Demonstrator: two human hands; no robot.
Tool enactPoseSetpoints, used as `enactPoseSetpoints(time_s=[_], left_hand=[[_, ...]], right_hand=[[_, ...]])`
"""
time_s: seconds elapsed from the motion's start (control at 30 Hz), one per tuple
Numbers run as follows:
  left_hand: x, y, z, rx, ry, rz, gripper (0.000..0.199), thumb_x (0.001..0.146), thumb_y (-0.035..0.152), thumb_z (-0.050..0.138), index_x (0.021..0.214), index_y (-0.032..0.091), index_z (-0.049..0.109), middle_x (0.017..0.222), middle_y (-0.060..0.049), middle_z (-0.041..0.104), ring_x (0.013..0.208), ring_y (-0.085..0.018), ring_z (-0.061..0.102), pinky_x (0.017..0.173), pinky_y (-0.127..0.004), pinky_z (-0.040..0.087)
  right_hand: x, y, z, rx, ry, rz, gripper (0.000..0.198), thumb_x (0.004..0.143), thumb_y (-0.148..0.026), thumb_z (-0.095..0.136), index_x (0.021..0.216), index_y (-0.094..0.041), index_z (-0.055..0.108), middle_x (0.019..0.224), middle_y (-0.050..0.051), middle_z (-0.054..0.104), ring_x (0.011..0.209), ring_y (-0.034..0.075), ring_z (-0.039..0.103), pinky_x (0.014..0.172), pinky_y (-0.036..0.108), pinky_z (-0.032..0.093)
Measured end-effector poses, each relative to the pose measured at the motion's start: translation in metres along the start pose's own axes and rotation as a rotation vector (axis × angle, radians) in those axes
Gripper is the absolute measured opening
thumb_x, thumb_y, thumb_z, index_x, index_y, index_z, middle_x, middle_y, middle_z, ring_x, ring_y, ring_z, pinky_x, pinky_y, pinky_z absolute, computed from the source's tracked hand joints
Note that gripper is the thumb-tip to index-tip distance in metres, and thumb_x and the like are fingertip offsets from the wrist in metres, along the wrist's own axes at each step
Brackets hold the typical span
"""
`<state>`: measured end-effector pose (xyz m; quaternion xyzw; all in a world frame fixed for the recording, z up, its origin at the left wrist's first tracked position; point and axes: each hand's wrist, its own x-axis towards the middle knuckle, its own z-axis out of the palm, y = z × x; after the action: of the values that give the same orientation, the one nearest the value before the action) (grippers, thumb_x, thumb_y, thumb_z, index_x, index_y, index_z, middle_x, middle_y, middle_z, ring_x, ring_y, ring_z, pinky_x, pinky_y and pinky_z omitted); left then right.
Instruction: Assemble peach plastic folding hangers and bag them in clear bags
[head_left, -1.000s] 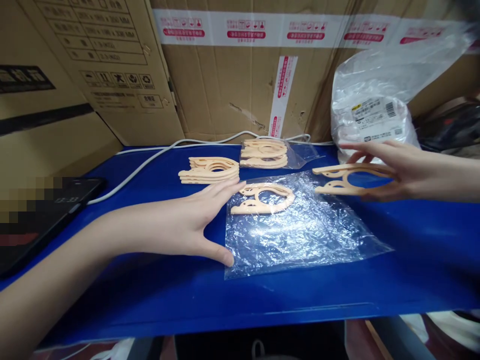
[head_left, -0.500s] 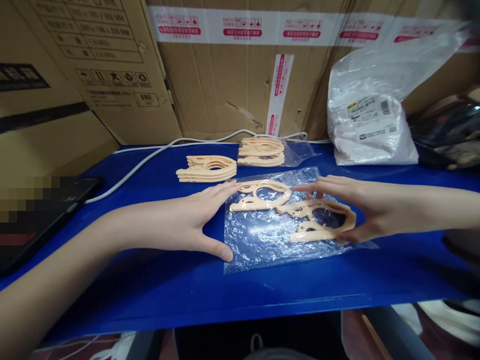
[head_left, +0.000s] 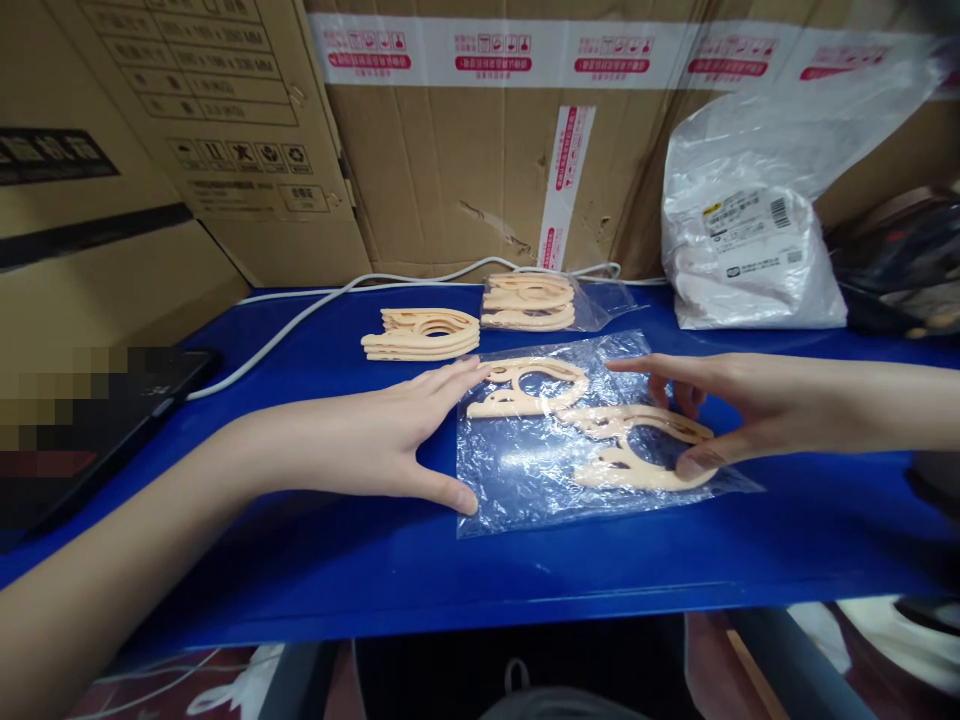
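Note:
Two beige folding hangers lie with a clear plastic bag, apparently inside it. The left hanger sits near the bag's upper left; the right hanger lies lower, towards the right edge. My left hand is open at the bag's left side, fingertips at the left hanger's end and thumb by the bag's edge. My right hand is open too, its thumb on the right hanger's rounded end. Its index finger stretches out above the bag while the other fingers curl loosely.
Behind the bag are a stack of folded hangers and a bagged stack. A white cable runs along the back to a black device at left. A white parcel bag stands back right, against cardboard boxes.
My right index finger has moved off the left hanger's end and straightened. The right hanger now lies a little lower and flatter. My left hand keeps its place on the bag.

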<state>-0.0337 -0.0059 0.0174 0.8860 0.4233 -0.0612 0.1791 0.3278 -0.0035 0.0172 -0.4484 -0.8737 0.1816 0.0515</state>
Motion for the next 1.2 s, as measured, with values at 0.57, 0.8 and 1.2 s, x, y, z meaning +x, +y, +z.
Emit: enactPoseSetpoints(time_s=[0.57, 0.8, 1.2], left_hand=[[0.0, 0.002, -0.001, 0.036, -0.008, 0.007, 0.114, 0.075, 0.079, 0.056, 0.159, 0.022, 0.004, 0.165, -0.012, 0.008, 0.15, -0.032, 0.014, 0.119, -0.044, 0.026], [0.0, 0.001, 0.0, 0.019, -0.015, 0.007, 0.113, 0.076, 0.079, 0.056, 0.159, 0.021, 0.006, 0.165, -0.012, 0.005, 0.15, -0.033, 0.013, 0.119, -0.046, 0.025], [0.008, 0.012, 0.01, -0.021, 0.015, 0.082, 0.113, 0.075, 0.081, 0.053, 0.159, 0.022, 0.005, 0.166, -0.01, 0.0, 0.151, -0.035, 0.005, 0.12, -0.051, 0.021]], right_hand=[[0.003, -0.003, -0.011, 0.127, -0.169, 0.045, 0.072, 0.092, -0.048, 0.052, 0.155, -0.029, 0.024, 0.083, 0.0, 0.071, 0.068, 0.02, 0.067, 0.058, 0.031, 0.054], [0.003, -0.014, -0.007, 0.262, -0.172, -0.032, 0.063, 0.096, -0.035, 0.046, 0.155, -0.03, 0.026, 0.098, 0.002, 0.074, 0.089, 0.017, 0.071, 0.08, 0.026, 0.056], [0.006, -0.025, -0.009, 0.455, -0.278, -0.015, 0.062, 0.099, -0.026, 0.036, 0.158, -0.026, 0.016, 0.106, 0.004, 0.072, 0.1, 0.016, 0.067, 0.088, 0.029, 0.052]])
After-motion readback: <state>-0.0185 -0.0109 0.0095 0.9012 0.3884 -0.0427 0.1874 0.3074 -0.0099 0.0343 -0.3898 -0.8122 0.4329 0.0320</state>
